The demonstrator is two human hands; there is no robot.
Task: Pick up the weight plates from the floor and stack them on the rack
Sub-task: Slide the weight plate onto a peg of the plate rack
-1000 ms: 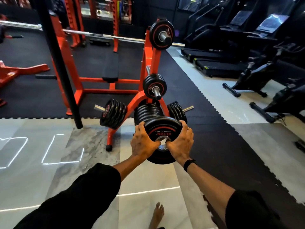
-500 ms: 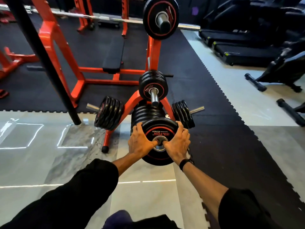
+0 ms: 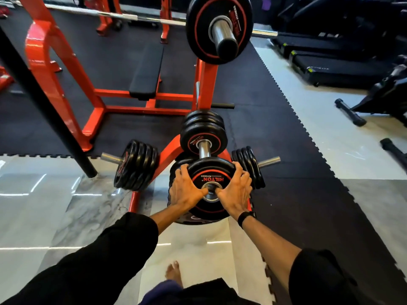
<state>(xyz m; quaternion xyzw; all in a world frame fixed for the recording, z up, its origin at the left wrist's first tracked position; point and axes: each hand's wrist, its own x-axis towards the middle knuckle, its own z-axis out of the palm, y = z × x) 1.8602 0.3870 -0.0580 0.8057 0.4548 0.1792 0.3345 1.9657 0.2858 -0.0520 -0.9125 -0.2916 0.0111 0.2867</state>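
Note:
A black weight plate (image 3: 211, 170) with a red ring and white lettering is held flat-on between both hands, right against the stack on the lowest front peg of the orange plate rack (image 3: 167, 150). My left hand (image 3: 187, 190) grips its left rim, thumb at the steel centre hole. Its right rim is in my right hand (image 3: 234, 192), thumb also at the hole. More black plates sit on the left peg (image 3: 136, 165), the right peg (image 3: 248, 164), the middle peg (image 3: 202, 133) and the top peg (image 3: 218, 27).
A black post (image 3: 44, 102) slants down to the floor at left. Behind the rack stands an orange bench frame with a black pad (image 3: 147, 69) and a barbell (image 3: 114, 15). Treadmills (image 3: 330, 69) line the right. My bare foot (image 3: 174, 274) is on the tiles.
I have stepped closer and lowered the plate with both hands toward the rack's lowest front peg, up against the stack there. The grip is unchanged.

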